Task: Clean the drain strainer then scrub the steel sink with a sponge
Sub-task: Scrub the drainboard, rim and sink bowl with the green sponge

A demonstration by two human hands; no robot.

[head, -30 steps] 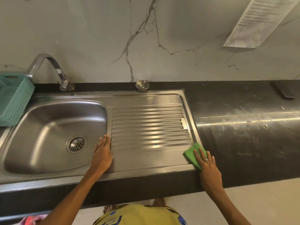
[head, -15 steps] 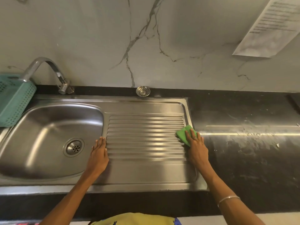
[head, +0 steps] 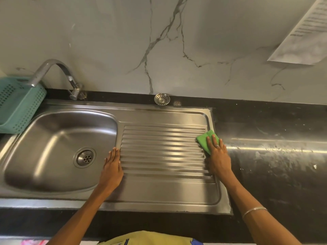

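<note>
So my right hand (head: 218, 157) has slid the green sponge (head: 207, 139) up the drainboard's right edge, fingers flat on it; left hand (head: 112, 165) flat beside the basin, strainer (head: 161, 99) parked by the wall, scrubbing's underway

arms: both bare to the frame's lower edge, no sleeves | right wrist: thin silver bangle (head: 254, 210) | right hand (head: 218, 157): ring on one finger | left hand (head: 111, 167): unadorned | torso: yellow garment (head: 146, 238), blue patches
</note>
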